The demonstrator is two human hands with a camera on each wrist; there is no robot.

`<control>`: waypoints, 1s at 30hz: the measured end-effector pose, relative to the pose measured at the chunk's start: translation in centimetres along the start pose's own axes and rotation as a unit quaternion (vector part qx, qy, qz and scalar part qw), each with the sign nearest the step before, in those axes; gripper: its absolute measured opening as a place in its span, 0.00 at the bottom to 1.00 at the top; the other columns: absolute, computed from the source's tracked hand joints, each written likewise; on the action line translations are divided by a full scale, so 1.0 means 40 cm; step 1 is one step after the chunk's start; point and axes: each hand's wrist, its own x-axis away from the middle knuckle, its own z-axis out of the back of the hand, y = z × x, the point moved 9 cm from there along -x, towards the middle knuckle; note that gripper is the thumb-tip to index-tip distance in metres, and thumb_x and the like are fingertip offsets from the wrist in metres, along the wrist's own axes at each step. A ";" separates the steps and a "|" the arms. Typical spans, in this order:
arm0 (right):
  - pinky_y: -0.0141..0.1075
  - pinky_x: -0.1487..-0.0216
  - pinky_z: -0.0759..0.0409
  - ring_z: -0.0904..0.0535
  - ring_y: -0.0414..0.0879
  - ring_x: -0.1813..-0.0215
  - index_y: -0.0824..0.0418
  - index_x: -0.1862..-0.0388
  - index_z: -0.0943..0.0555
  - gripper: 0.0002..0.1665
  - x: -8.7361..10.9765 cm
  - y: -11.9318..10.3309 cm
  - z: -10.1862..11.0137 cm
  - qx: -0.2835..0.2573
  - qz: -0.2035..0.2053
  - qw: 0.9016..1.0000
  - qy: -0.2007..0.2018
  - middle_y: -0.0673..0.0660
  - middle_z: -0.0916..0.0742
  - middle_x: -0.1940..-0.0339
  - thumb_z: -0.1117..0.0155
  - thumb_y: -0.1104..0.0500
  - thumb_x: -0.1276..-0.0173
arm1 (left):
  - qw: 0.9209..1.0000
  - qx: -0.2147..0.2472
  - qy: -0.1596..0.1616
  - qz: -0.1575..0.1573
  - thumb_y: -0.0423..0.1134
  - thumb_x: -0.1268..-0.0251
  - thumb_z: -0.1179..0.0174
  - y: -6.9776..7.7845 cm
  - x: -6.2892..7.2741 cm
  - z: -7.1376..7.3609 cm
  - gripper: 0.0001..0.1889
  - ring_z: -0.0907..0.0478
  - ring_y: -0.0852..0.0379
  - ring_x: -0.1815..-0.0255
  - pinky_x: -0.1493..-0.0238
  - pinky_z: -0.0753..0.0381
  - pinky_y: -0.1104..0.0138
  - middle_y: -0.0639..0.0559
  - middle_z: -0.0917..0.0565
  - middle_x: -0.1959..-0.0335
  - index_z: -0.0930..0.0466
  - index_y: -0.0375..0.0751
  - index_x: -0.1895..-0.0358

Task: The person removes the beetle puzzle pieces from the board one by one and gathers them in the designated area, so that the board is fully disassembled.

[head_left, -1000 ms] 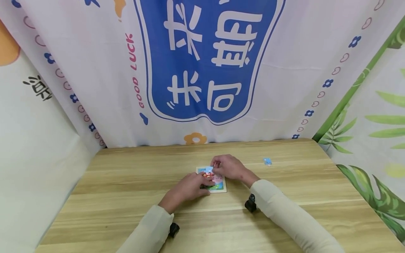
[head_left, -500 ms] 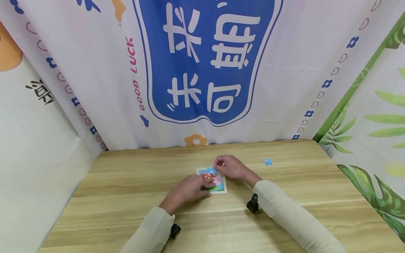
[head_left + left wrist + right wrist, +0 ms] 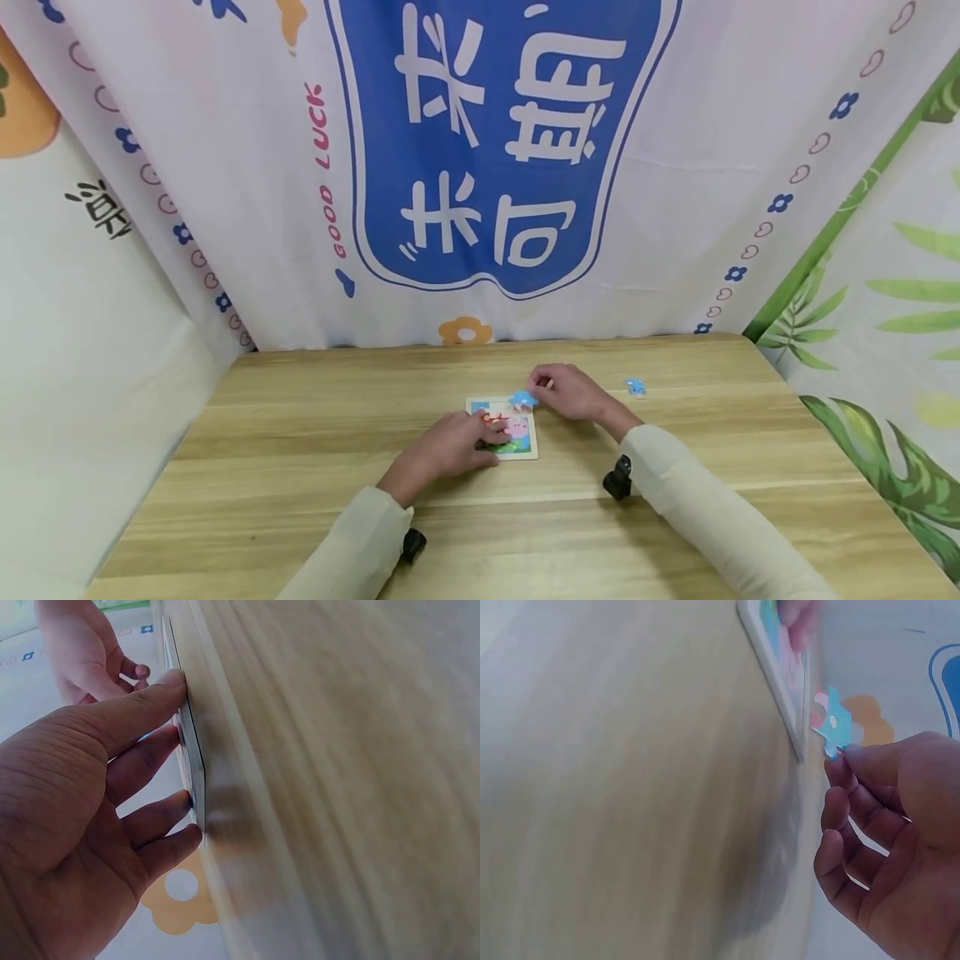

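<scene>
A small square jigsaw puzzle (image 3: 534, 452) with a pale frame and a pink cartoon face lies on the wooden table. My left hand (image 3: 447, 444) rests on its left side, fingertips on the picture and thumb at the near edge; the left wrist view shows these fingers (image 3: 161, 849) spread along the board. Between thumb and index finger, my right hand (image 3: 573, 392) pinches a light-blue puzzle piece (image 3: 838, 726) by one corner. That piece is tilted, overlapping the puzzle's far right corner in the head view. A pale bare patch shows in the picture's upper part.
Another blue puzzle piece (image 3: 636, 387) lies on the table to the right of my right hand. The wooden table (image 3: 510, 533) ends at a printed cloth backdrop (image 3: 675, 208) behind, with more cloth at both sides.
The right hand has moved right, lifting the blue puzzle piece away from the upper part of the puzzle and exposing a pale patch. The left hand has stayed on the board.
</scene>
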 end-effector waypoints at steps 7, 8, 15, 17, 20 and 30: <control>0.42 0.55 0.23 0.23 0.44 0.61 0.56 0.61 0.17 0.07 0.015 0.037 0.037 0.036 0.001 0.999 -0.006 0.48 0.16 0.63 0.40 0.60 0.20 | 1.000 0.001 -0.003 0.004 0.47 0.29 0.32 -0.006 0.002 -0.005 0.21 0.33 0.46 0.26 0.30 0.31 0.49 0.58 0.26 0.30 0.18 0.53 0.35; 0.43 0.54 0.23 0.23 0.45 0.61 0.56 0.61 0.17 0.07 0.017 0.043 0.044 0.040 0.001 0.999 -0.007 0.48 0.15 0.63 0.40 0.60 0.20 | 1.000 -0.001 -0.002 0.003 0.47 0.29 0.32 -0.006 0.002 -0.005 0.21 0.33 0.45 0.26 0.30 0.32 0.48 0.59 0.27 0.29 0.18 0.53 0.35; 0.43 0.56 0.24 0.24 0.47 0.62 0.60 0.61 0.16 0.08 0.032 0.095 0.100 0.037 -0.012 0.999 -0.013 0.51 0.16 0.64 0.41 0.62 0.21 | 1.000 0.003 0.002 0.002 0.46 0.29 0.32 -0.005 0.001 -0.004 0.22 0.33 0.45 0.26 0.30 0.32 0.49 0.59 0.27 0.30 0.18 0.53 0.35; 0.43 0.57 0.25 0.24 0.47 0.62 0.62 0.61 0.16 0.08 0.036 0.106 0.115 0.039 -0.010 0.999 -0.015 0.52 0.16 0.65 0.40 0.63 0.22 | 1.000 0.001 0.004 0.001 0.47 0.29 0.32 -0.003 -0.001 -0.002 0.22 0.33 0.45 0.26 0.30 0.32 0.49 0.59 0.26 0.30 0.18 0.53 0.35; 0.44 0.56 0.24 0.24 0.47 0.62 0.64 0.61 0.16 0.07 0.042 0.119 0.129 0.042 -0.004 0.999 -0.019 0.53 0.16 0.66 0.40 0.64 0.23 | 1.000 -0.005 0.003 0.001 0.47 0.30 0.32 -0.004 -0.004 -0.002 0.22 0.33 0.45 0.25 0.29 0.33 0.49 0.60 0.25 0.32 0.18 0.53 0.35; 0.44 0.57 0.25 0.25 0.48 0.61 0.64 0.59 0.15 0.08 0.041 0.176 0.147 0.049 -0.032 0.998 -0.024 0.53 0.16 0.66 0.40 0.63 0.21 | 1.000 0.000 0.005 0.001 0.47 0.30 0.31 -0.004 0.000 -0.001 0.21 0.33 0.45 0.26 0.32 0.29 0.50 0.60 0.23 0.34 0.17 0.52 0.36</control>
